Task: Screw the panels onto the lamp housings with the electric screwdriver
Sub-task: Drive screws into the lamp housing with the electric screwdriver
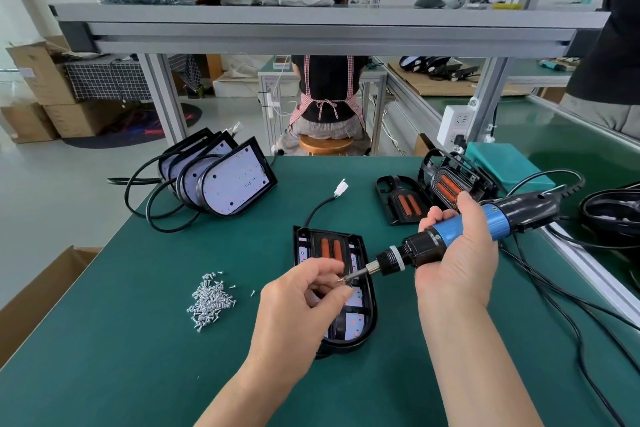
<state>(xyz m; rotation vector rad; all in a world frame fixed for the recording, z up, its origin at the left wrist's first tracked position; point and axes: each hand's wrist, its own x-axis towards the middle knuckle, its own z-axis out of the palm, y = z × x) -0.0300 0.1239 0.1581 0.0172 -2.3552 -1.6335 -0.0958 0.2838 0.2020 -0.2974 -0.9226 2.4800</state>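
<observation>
A black lamp housing [363,253] lies flat on the green table, with a black panel [330,248] bearing two orange strips set in it. My right hand [453,263] grips the blue-and-black electric screwdriver [460,234], held tilted with its bit pointing left and down. My left hand [304,298] hovers over the housing and pinches a small screw [341,279] at the bit tip. A pile of loose silver screws [209,300] lies to the left. The housing's lower half is partly hidden by my left hand.
A stack of lamp housings [221,180] with black cables leans at the back left. Spare panels [403,199] lie at the back right by a teal box [502,163]. The screwdriver cable [554,291] trails along the right. A cardboard box [38,298] stands at the left edge. A person sits beyond the table.
</observation>
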